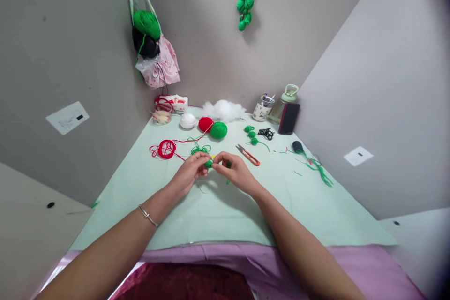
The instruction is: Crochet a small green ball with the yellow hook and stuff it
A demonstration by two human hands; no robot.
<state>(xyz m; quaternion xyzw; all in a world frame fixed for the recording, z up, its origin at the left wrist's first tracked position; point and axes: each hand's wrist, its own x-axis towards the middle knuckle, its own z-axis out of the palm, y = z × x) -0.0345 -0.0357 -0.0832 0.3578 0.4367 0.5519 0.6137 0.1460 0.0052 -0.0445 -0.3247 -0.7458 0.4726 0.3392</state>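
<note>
My left hand [191,170] and my right hand [235,170] meet over the middle of the pale green table cover [218,211]. Both are pinched on a small green crochet piece [209,164] held between the fingertips. A loose tangle of green yarn [200,149] lies just behind my left hand. Green yarn trails down under my right hand. A thin bracelet [147,216] sits on my left wrist.
Red-handled snips [248,154] lie right of my hands. Behind are a red yarn coil [166,148], white, red and green yarn balls [218,130], white stuffing [223,109], small green crochet pieces [251,135], a cup of tools [263,108], a bottle [285,101] and a phone [288,118]. Bags hang on the wall.
</note>
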